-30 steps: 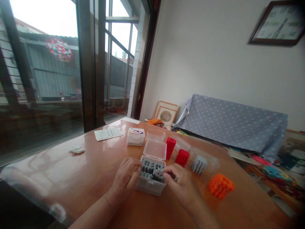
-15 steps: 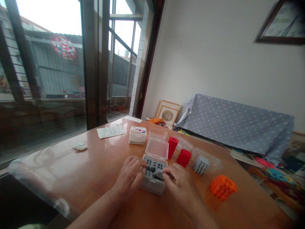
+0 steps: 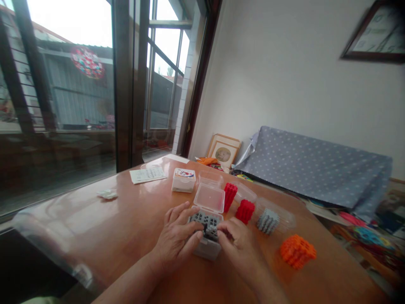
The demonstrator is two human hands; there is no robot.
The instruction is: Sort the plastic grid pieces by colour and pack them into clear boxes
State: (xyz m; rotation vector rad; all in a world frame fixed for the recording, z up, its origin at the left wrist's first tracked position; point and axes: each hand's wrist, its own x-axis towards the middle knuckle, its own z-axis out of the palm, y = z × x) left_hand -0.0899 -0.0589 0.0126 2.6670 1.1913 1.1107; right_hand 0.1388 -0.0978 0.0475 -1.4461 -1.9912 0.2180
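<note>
A clear plastic box (image 3: 207,252) filled with grey plastic building blocks (image 3: 212,221) stands between my hands, its hinged lid (image 3: 209,198) tipped back. My left hand (image 3: 179,232) lies over the box's left side with fingers stretched out and apart, index finger and thumb reaching over the blocks. At the right rim, my right hand (image 3: 238,240) has its fingers curled and pinched together by the grey blocks. Whatever is between those fingertips is hidden.
Right of the box stand red block stacks (image 3: 245,211), a grey stack (image 3: 268,221) and an orange stack (image 3: 298,251). Behind are clear empty containers (image 3: 278,211) and a white lidded box (image 3: 183,180). A paper sheet (image 3: 148,174) and a crumpled wrapper (image 3: 107,194) lie left.
My left hand has moved right, further over the box, and its fingers have spread. My right hand stays at the right rim. The view has shifted slightly.
</note>
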